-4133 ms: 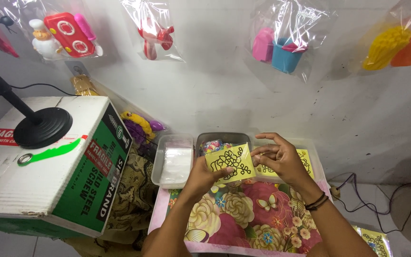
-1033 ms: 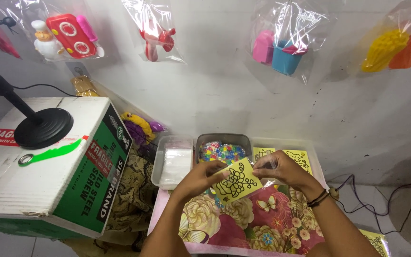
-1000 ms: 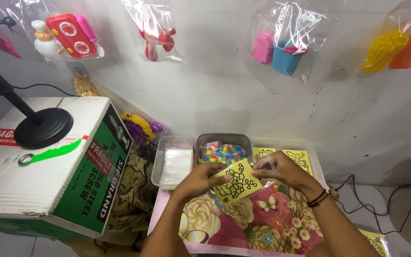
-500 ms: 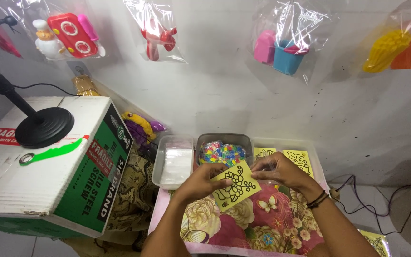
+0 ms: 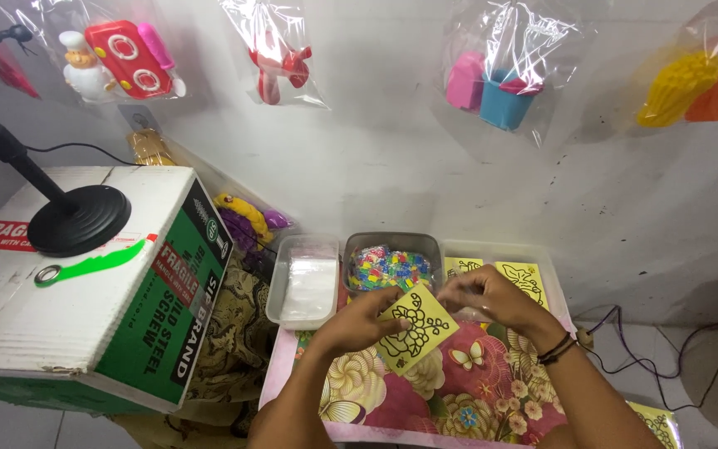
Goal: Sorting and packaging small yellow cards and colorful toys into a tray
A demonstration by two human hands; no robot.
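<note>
yellow card point(image 5: 415, 326) pinched between left hand point(image 5: 357, 320) and right hand point(image 5: 492, 298).

Bright, even light; glare on hanging plastic bags point(image 5: 504, 50); soft shadows; edges bend slightly.

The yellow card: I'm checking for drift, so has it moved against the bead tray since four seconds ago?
Yes. The yellow card has come down toward the person, off the bead tray onto the flowered cloth.
</note>
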